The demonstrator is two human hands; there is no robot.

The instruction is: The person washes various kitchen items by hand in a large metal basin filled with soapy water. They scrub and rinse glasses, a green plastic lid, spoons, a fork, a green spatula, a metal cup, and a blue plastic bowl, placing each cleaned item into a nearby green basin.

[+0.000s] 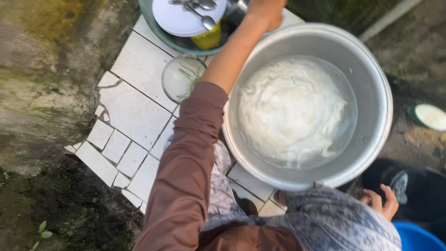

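On the far edge of the tiled floor patch (pixel 139 65), a teal basin (pixel 160 28) stands with a white plate (pixel 179 18), some spoons (pixel 202 11) and a yellow cup (pixel 207 39) inside. The left hand (pixel 265 13) reaches across to this basin, near its right rim, with the forearm stretched out from a brown sleeve (pixel 186 172). The fingers are curled, but the top border of the picture cuts the hand, so I cannot tell if it holds something or only touches the rim. The spoons lie just to the left of this hand, their handles pointing left and away from it. A clear glass bowl (pixel 182 76) rests on the tiles beside the forearm, on its left side. A big metal pot (pixel 371 69) with cloudy white water (pixel 292 109) stands on the right, touching the arm. The right hand (pixel 383 202) is low at the near right, by the patterned cloth (pixel 325 218), with fingers loosely bent and holding nothing. It is well apart from the basin, so the left hand is the nearer one.
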